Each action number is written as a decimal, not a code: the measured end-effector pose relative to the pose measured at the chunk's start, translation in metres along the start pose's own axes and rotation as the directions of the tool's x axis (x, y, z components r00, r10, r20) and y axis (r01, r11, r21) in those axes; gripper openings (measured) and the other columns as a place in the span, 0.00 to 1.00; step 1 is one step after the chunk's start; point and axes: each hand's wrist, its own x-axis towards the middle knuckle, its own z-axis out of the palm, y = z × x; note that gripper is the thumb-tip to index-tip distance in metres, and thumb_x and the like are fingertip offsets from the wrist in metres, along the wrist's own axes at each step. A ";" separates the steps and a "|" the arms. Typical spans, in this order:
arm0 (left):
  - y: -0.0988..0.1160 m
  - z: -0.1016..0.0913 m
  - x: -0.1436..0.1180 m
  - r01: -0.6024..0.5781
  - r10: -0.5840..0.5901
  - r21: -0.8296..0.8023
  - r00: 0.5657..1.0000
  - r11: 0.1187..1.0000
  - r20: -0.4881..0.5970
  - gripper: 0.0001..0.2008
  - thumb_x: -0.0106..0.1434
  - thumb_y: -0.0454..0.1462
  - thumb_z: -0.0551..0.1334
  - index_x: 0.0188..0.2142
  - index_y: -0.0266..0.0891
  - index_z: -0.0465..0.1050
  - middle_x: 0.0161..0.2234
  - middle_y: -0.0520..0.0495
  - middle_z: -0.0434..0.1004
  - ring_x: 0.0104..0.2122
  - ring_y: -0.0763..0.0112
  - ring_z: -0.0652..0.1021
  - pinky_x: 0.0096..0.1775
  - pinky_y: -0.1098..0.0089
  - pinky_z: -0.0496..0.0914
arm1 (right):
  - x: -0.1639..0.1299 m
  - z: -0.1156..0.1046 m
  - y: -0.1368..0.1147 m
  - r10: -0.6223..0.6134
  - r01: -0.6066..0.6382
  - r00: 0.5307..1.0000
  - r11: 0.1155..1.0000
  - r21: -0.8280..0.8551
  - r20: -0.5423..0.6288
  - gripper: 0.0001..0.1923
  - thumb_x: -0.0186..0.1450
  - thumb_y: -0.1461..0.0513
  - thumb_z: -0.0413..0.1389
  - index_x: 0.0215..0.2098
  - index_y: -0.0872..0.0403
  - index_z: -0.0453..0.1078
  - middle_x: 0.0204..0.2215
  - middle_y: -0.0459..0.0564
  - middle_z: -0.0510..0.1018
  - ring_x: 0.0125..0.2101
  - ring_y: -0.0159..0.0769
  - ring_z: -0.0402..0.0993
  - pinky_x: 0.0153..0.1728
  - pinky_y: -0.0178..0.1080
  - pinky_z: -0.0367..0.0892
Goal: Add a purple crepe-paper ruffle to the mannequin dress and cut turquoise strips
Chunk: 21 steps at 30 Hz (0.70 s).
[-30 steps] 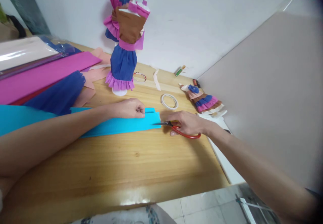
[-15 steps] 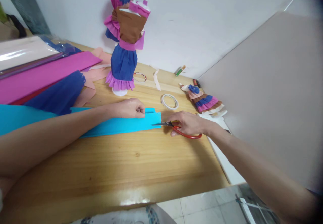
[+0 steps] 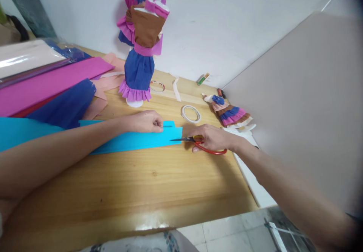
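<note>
Head view: left hand [image 3: 146,121] pins the blue paper [image 3: 136,139] flat on the worktop [image 3: 159,176]; right hand [image 3: 210,137], grip closed on scissors [image 3: 198,144], has one slit cut, most paper uncut.

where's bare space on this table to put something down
Bare wood runs along the table's near edge, in front of the turquoise paper strip, the left hand and the right hand with the scissors. The far side is crowded: paper sheets, dressed mannequin, tape ring, small paper dress.
</note>
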 end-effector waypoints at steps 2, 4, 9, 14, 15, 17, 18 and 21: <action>-0.001 0.000 0.000 -0.007 0.007 0.004 1.000 1.000 -0.002 0.08 0.55 0.40 0.60 0.29 0.37 0.75 0.23 0.54 0.70 0.24 0.76 0.68 0.28 0.75 0.60 | 0.000 0.000 0.001 -0.010 0.010 1.000 1.000 0.002 0.001 0.15 0.58 0.50 0.64 0.32 0.54 0.76 0.26 0.47 0.75 0.26 0.34 0.67 0.28 0.35 0.58; -0.002 0.000 0.000 -0.012 0.012 0.005 1.000 1.000 -0.002 0.09 0.55 0.40 0.60 0.29 0.37 0.75 0.23 0.54 0.70 0.24 0.76 0.68 0.27 0.75 0.60 | 0.000 0.001 0.002 -0.023 0.023 1.000 1.000 0.004 -0.001 0.15 0.58 0.50 0.64 0.33 0.54 0.76 0.25 0.46 0.74 0.25 0.34 0.67 0.28 0.35 0.58; 0.001 -0.001 0.000 -0.012 0.012 0.014 1.000 1.000 -0.004 0.09 0.55 0.40 0.60 0.29 0.37 0.75 0.24 0.54 0.71 0.25 0.76 0.68 0.27 0.75 0.60 | 0.001 0.002 0.003 -0.009 0.009 1.000 1.000 0.000 -0.007 0.15 0.58 0.50 0.64 0.32 0.53 0.76 0.25 0.46 0.75 0.25 0.34 0.68 0.28 0.34 0.58; 0.001 -0.001 0.000 -0.018 0.018 0.023 1.000 1.000 -0.009 0.09 0.55 0.39 0.59 0.29 0.36 0.75 0.23 0.54 0.70 0.25 0.75 0.69 0.27 0.75 0.59 | 0.002 0.003 0.005 -0.026 0.026 1.000 0.999 0.043 -0.002 0.14 0.58 0.50 0.64 0.33 0.53 0.78 0.25 0.46 0.78 0.26 0.34 0.70 0.28 0.34 0.59; 0.001 -0.001 0.000 -0.018 0.019 0.019 1.000 1.000 -0.009 0.09 0.54 0.39 0.59 0.29 0.36 0.75 0.23 0.54 0.70 0.25 0.75 0.69 0.27 0.75 0.59 | 0.002 0.003 0.006 -0.032 0.032 1.000 0.998 0.053 -0.001 0.14 0.58 0.50 0.64 0.34 0.52 0.78 0.25 0.46 0.78 0.26 0.34 0.71 0.28 0.34 0.60; 0.000 0.000 0.000 -0.019 0.019 0.010 1.000 1.000 -0.012 0.09 0.54 0.39 0.60 0.29 0.36 0.75 0.24 0.54 0.71 0.25 0.75 0.69 0.27 0.75 0.59 | 0.002 0.004 0.007 -0.039 0.039 0.999 0.997 0.066 0.003 0.14 0.58 0.50 0.64 0.34 0.52 0.79 0.25 0.45 0.79 0.25 0.33 0.71 0.28 0.34 0.60; 0.000 0.000 0.000 -0.019 0.020 0.008 1.000 1.000 -0.012 0.09 0.54 0.39 0.60 0.29 0.37 0.75 0.24 0.54 0.71 0.25 0.75 0.69 0.27 0.75 0.59 | 0.002 0.004 0.008 -0.039 0.039 0.999 0.997 0.070 0.004 0.14 0.58 0.50 0.63 0.34 0.52 0.79 0.25 0.45 0.79 0.25 0.33 0.71 0.28 0.33 0.60; 0.001 0.000 0.000 -0.019 0.019 0.013 1.000 1.000 -0.013 0.08 0.54 0.39 0.59 0.28 0.37 0.75 0.23 0.54 0.70 0.25 0.75 0.68 0.27 0.74 0.58 | 0.002 0.005 0.008 -0.025 0.025 1.000 0.998 0.060 -0.002 0.13 0.59 0.52 0.63 0.34 0.52 0.78 0.25 0.45 0.79 0.25 0.34 0.72 0.28 0.34 0.60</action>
